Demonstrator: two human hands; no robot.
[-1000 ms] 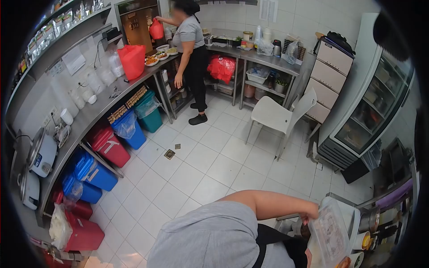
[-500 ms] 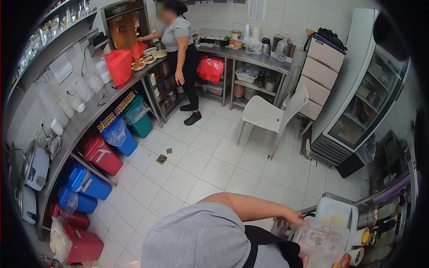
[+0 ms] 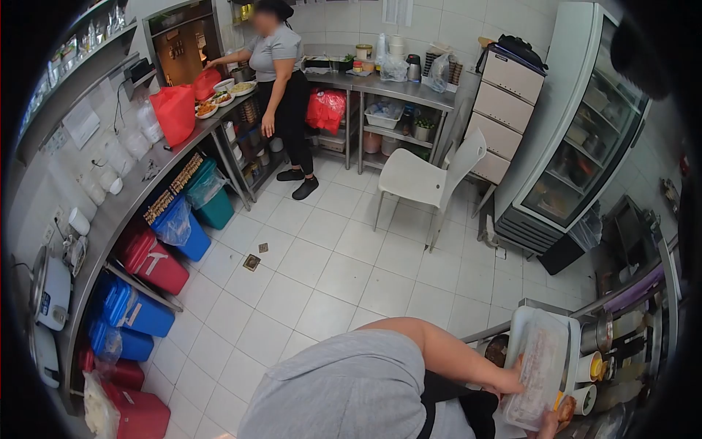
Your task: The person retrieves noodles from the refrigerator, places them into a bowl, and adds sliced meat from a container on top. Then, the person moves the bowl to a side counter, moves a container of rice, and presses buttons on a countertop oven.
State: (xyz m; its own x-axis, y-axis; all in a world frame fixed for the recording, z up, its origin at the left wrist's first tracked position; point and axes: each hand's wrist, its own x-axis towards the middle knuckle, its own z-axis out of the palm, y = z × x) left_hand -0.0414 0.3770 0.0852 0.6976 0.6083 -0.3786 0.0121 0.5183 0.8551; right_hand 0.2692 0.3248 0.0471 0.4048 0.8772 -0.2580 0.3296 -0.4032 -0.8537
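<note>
My left hand (image 3: 510, 379) reaches from the grey sleeve to the near side of a clear plastic container (image 3: 537, 366), its fingers bent against the edge. At the container's bottom corner is my right hand (image 3: 547, 424), partly cut off by the frame, fingers closed on the rim. The clear container looks frosted inside and overlaps a larger white tub (image 3: 574, 329). A dark round bowl or pot (image 3: 497, 350) stands left of the tub. Beside my right hand lies an orange-brown piece of food (image 3: 565, 410).
Another person (image 3: 276, 58) stands at the far counter, a hand at a red bag (image 3: 207, 83). A white chair (image 3: 413, 175) stands mid-room, near a glass-door fridge (image 3: 578, 139). Lidded bins (image 3: 150, 260) line the left counter (image 3: 110, 219). White containers (image 3: 589, 366) stand at right.
The clear container has moved up over the white tub. My left hand has gone from spread above it to its near edge, and my right hand now shows at its corner. The view has shifted.
</note>
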